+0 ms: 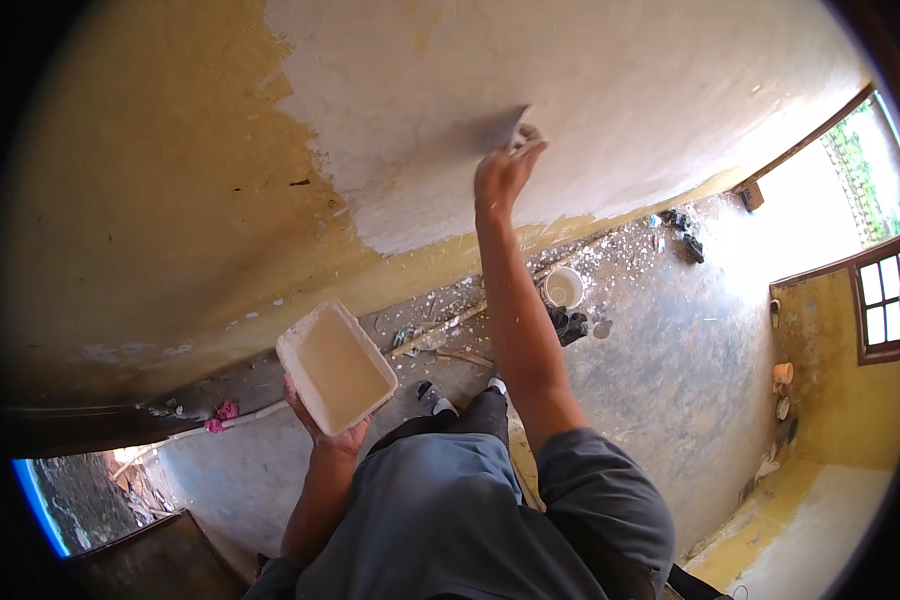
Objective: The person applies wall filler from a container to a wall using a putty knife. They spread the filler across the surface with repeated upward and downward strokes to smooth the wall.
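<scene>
My left hand [332,425] is closed around the underside and near edge of a rectangular plastic tub [387,375]. Smooth cream-coloured paste lies inside it. Up at the wall [410,130], my right hand [510,165] grips a putty knife [519,125]. Its thin blade is at the pale coated area, and the fingers hide most of its handle. White smears cover the fingers of that hand. Left of the coating, the wall shows old yellow paint with a ragged border between the two.
A white bucket [564,287] stands on the floor by the wall's foot, beside crumpled black plastic [568,325]. White flakes and a long pole [440,330] lie along the wall. Pink cloth [225,412] is at the left. A doorway [820,200] opens at the right.
</scene>
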`<state>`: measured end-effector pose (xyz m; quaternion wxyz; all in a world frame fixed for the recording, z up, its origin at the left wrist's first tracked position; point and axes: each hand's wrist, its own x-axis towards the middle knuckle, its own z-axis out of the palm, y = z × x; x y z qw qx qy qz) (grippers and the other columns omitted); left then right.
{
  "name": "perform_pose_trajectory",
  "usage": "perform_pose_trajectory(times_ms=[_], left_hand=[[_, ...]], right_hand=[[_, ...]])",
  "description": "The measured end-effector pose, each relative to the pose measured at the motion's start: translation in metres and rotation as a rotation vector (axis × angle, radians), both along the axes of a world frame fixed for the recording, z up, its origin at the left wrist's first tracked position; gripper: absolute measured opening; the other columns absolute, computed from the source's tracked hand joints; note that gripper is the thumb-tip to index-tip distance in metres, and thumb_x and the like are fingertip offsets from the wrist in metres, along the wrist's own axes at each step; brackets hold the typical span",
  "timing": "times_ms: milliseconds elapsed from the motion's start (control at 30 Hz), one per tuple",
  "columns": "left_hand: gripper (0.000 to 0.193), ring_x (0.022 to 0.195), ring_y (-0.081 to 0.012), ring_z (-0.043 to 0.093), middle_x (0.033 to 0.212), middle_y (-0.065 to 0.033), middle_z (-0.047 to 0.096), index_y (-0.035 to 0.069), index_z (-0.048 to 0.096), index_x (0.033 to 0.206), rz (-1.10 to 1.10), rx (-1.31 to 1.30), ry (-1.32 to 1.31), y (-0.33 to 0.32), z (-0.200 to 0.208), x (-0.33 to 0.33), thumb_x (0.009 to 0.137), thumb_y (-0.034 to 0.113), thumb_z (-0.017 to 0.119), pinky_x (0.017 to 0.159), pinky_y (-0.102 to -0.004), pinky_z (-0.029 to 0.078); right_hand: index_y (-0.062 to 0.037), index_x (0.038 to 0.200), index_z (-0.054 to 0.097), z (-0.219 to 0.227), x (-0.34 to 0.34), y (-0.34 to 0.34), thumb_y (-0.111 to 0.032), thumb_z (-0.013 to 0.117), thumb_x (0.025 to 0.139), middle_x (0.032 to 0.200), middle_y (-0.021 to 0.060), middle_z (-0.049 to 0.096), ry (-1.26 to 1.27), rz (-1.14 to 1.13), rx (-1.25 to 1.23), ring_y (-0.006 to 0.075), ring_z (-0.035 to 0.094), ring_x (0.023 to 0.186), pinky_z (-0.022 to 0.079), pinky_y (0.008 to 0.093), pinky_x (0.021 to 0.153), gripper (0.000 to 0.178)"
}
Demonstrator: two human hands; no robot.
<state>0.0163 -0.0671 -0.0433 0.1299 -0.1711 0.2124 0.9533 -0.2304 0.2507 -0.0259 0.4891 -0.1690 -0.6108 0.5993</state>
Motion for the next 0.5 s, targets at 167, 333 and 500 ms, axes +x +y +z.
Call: perform_pose_trajectory(times_ms=[167, 333, 500], left_hand=[[0.075, 0.126, -0.0386, 0.052, 0.145, -0.0067, 0.048, 0.028, 0.036, 0.149, 0.019, -0.035, 0.007, 0.003, 0.013, 0.003, 0.088, 0.071, 0.045, 0.087, -0.0781, 0.042], [0.073, 0.126, -0.0386, 0.052, 0.144, -0.0062, 0.048, 0.029, 0.036, 0.148, 0.000, -0.033, 0.020, 0.002, 0.003, 0.000, 0.088, 0.071, 0.044, 0.087, -0.0779, 0.043], [0.072, 0.127, -0.0383, 0.051, 0.144, -0.0055, 0.049, 0.029, 0.038, 0.147, 0.059, -0.051, 0.041, 0.002, 0.005, -0.005, 0.089, 0.070, 0.044, 0.086, -0.0775, 0.043]], right_hand=[[0.0037, 0.122, 0.046, -0.044, 0.040, -0.009, -0.003, 0.046, 0.091, 0.098, 0.0125, 0.053, -0.101, 0.081, 0.300, 0.0178, 0.052, 0.081, 0.047, 0.0328, 0.068, 0.032], [0.0057, 0.124, 0.049, 0.004, 0.003, -0.005, -0.008, 0.050, 0.094, 0.118, 0.0295, 0.053, -0.191, -0.375, 0.695, 0.0415, 0.052, 0.113, 0.038, 0.0503, 0.103, 0.032], [0.0016, 0.115, 0.053, -0.071, 0.048, -0.008, -0.006, 0.047, 0.093, 0.121, 0.0306, 0.053, -0.094, 0.160, 0.375, 0.0402, 0.053, 0.118, 0.047, 0.0484, 0.098, 0.024]])
